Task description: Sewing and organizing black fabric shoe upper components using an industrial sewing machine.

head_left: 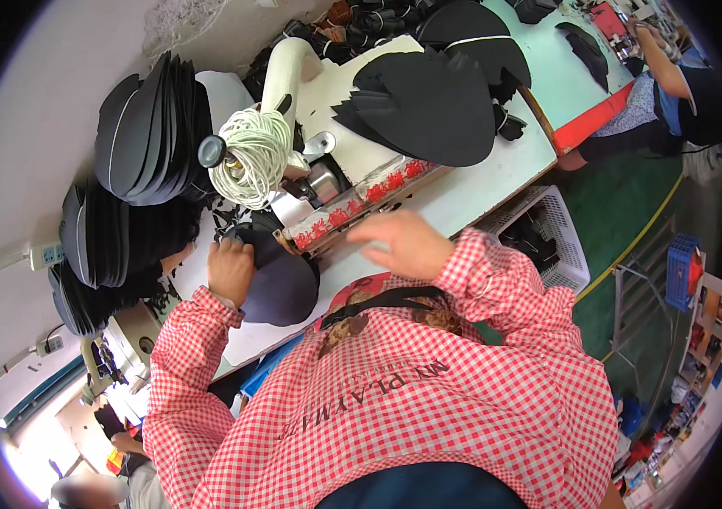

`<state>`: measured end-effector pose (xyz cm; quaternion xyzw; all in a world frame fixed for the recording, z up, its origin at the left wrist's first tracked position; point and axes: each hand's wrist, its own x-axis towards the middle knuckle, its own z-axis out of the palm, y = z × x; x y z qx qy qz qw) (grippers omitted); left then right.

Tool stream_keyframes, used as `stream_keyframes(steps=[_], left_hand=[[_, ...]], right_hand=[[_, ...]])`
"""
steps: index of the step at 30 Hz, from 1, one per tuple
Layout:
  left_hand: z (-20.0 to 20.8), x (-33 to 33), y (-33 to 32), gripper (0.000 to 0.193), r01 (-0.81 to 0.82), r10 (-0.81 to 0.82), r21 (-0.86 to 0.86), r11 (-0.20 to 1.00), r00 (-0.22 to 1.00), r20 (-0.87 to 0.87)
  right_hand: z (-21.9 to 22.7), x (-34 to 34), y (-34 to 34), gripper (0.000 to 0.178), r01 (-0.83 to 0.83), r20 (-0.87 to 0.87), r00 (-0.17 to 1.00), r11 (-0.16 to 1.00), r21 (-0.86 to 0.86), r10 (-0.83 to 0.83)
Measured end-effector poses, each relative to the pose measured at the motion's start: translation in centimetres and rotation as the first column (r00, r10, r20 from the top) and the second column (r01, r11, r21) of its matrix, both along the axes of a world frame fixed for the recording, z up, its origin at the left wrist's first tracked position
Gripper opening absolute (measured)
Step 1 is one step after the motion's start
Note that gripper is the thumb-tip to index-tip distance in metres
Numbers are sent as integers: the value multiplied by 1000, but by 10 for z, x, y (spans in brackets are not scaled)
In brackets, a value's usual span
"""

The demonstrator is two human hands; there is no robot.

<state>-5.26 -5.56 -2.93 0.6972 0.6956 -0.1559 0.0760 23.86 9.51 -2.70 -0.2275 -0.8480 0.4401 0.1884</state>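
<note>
My left hand [230, 270] is closed, its curled fingers at the left edge of a dark rounded panel [280, 284] on the white table; what the fingers hold is hidden. Over the table's front edge, my right hand [403, 243] reaches leftward with fingers stretched out and nothing in them. Just beyond both hands stands a cream sewing machine [289, 72], its front strip patterned in red. A bundle of pale green cord [252, 157] hangs on the machine's head end. Fanned black rounded panels [433, 106] lie on the machine's bed side, to the right.
Thick stacks of black panels [153, 131] stand at the left by the wall. A white plastic basket [568, 254] with dark pieces sits below the table's right end. At the far right, another person's arm [664, 64] reaches over a neighbouring table. Another person sits at lower left.
</note>
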Motion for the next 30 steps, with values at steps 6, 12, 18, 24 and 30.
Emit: stream_keyframes(steps=[6, 12, 18, 24, 30], left_hand=[[85, 59, 40, 15, 343, -215, -131, 930, 799, 562], [28, 13, 52, 17, 140, 516, -555, 820, 239, 823], [37, -10, 77, 19, 16, 906, -909, 416, -90, 413], [43, -3, 89, 22, -222, 772, -804, 552, -227, 593], [11, 42, 87, 27, -359, 731, -664, 657, 86, 677]], right_hand=[[2, -12, -3, 23, -357, -142, 907, 902, 243, 397], [7, -35, -25, 26, -1, -127, 991, 967, -256, -32], [-13, -71, -56, 43, -70, -98, 995, 611, -789, -12], [-19, -83, -58, 45, -77, -213, 956, 533, -843, -200], [-15, -46, 1, 29, 56, 15, 998, 902, -428, -55]])
